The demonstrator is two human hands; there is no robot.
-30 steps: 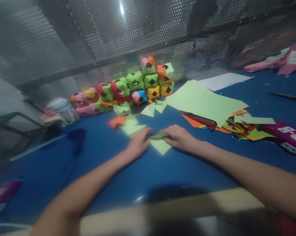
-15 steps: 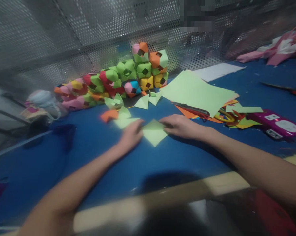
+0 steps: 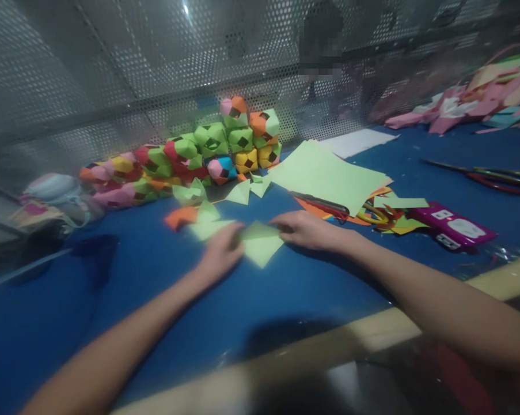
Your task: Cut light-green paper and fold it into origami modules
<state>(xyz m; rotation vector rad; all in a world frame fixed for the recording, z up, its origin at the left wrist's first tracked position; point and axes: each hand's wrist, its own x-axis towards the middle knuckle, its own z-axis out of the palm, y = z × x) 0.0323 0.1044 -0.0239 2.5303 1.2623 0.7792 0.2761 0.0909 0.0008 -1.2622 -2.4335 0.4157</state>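
Observation:
A small pale green sheet of paper (image 3: pixel 263 245) lies diamond-wise on the blue table, a crease running across it. My left hand (image 3: pixel 224 248) pinches its left corner, and my right hand (image 3: pixel 300 229) grips the right corner with curled fingers. Just beyond the left hand are folded pale green pieces (image 3: pixel 208 219) and a blurred orange folded piece (image 3: pixel 181 218). More folded green pieces (image 3: pixel 239 192) lie farther back. To the right of them rests a stack of large pale green sheets (image 3: pixel 324 173), with a dark-handled cutter (image 3: pixel 322 203) along its near edge.
Colourful folded paper cubes (image 3: pixel 210 140) are piled against the perforated metal panel (image 3: pixel 156 57). A purple box (image 3: pixel 456 226), yellow-handled scissors (image 3: pixel 374 214) and dark scissors (image 3: pixel 497 176) lie right. Pink paper pieces (image 3: pixel 454 109) sit at the far right, a pale cup-like container (image 3: pixel 56 193) at left.
The camera view has shifted, so the scene sits slightly lower and farther left. Both hands still hold the green paper's corners; its fold looks much the same.

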